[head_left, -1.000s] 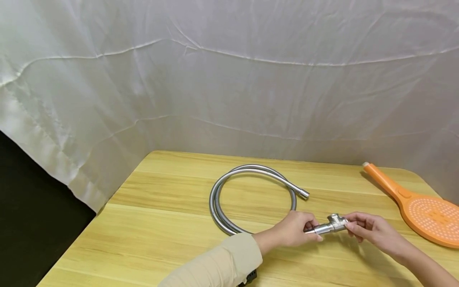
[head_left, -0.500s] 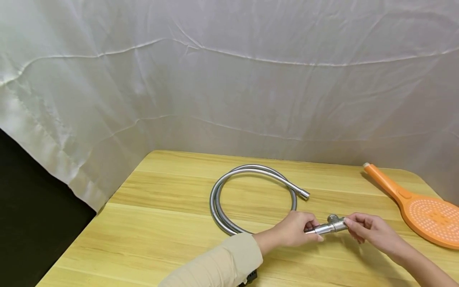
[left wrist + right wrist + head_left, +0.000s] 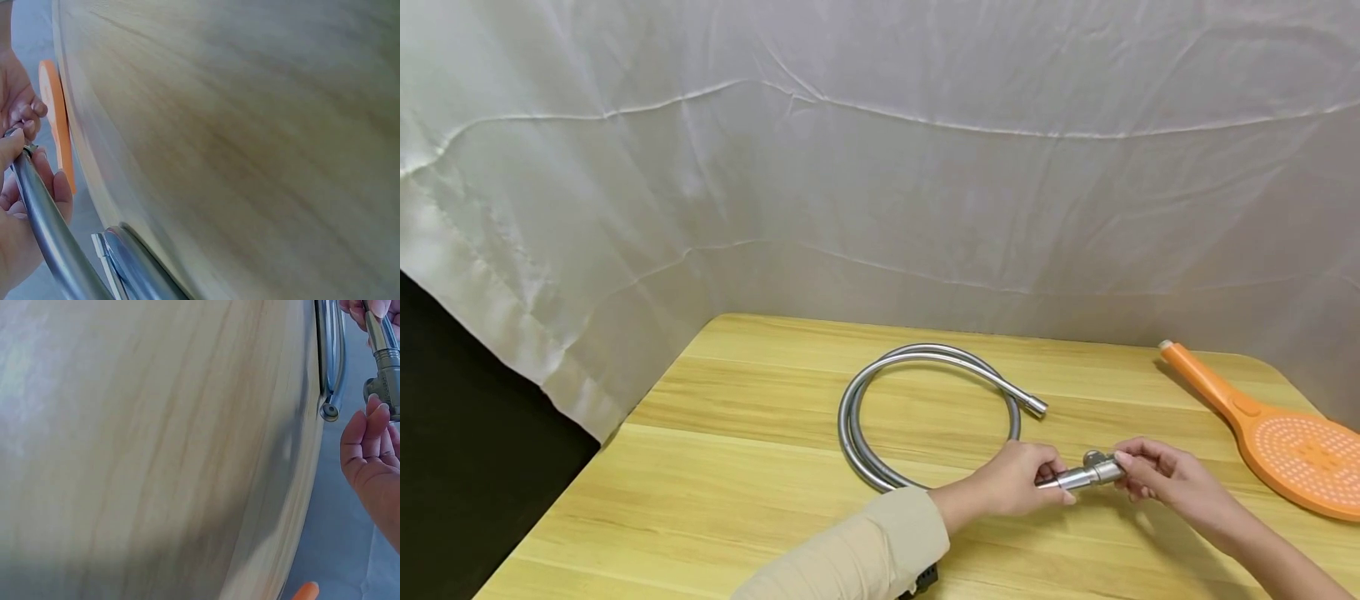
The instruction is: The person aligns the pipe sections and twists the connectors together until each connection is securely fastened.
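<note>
A silver metal shower hose (image 3: pixel 850 408) lies coiled on the table. My left hand (image 3: pixel 1018 479) pinches the hose's near end, thumb and fingers wrapped around its metal sleeve. At the tip of that sleeve sits a tee-shaped metal fitting (image 3: pixel 1105 472) with a round side branch; the right wrist view shows threads where the two meet. My right hand (image 3: pixel 1172 483) pinches the far end of the fitting (image 3: pixel 389 384) between thumb and fingers. Both hands hold the joined parts above the table. The hose's other end (image 3: pixel 1036 406) lies free, pointing right.
An orange shower head (image 3: pixel 1300 454) lies on the right side of the wooden table (image 3: pixel 737 467), its handle toward the back. A pale cloth curtain (image 3: pixel 925 208) hangs behind and to the left. A dark area (image 3: pixel 467 450) shows beyond the table's left edge.
The fitting has turned about its long axis, so its side branch faces differently. My right fingers have shifted slightly on its end. The left hand, hose coil and shower head have stayed put.
</note>
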A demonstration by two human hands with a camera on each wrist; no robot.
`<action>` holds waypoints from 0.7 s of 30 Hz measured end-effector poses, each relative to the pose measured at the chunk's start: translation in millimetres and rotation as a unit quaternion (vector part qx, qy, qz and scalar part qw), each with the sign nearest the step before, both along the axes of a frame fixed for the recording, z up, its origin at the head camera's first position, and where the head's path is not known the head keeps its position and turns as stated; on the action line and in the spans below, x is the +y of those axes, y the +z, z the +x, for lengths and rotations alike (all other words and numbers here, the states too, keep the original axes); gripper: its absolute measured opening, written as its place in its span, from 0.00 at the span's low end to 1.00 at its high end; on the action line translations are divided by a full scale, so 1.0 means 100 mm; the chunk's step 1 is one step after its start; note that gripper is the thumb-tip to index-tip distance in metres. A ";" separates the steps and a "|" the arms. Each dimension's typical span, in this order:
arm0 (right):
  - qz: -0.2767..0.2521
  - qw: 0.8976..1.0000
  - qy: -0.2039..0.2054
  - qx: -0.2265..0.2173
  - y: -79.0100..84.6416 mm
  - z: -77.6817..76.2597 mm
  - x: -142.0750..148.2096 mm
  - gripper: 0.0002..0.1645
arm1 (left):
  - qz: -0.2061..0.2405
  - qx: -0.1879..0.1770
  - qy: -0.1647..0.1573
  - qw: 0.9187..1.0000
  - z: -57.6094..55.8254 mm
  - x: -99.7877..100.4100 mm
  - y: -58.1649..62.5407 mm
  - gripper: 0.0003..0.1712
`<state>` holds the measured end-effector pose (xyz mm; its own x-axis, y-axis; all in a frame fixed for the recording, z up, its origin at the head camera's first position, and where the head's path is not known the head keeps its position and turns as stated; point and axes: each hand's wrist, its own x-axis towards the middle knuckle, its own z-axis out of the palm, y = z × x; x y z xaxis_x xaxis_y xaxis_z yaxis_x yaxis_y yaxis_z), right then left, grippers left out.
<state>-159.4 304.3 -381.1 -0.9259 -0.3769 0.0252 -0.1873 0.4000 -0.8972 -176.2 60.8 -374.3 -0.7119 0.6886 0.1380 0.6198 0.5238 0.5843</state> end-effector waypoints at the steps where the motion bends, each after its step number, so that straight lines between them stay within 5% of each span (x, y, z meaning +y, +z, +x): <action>1: -0.003 1.000 0.000 0.004 0.00 0.00 0.00 0.14 | 0.000 0.000 0.000 1.000 0.00 0.00 0.00 0.11; 21: -0.063 0.994 0.089 0.031 -0.03 -0.01 0.09 0.26 | -0.005 0.001 0.002 1.000 0.01 0.00 0.02 0.11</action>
<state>-160.8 312.8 -384.4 -0.8403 -0.5242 0.1382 -0.3022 0.2412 -0.9222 -175.6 60.3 -372.6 -0.7148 0.6866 0.1327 0.6187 0.5325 0.5777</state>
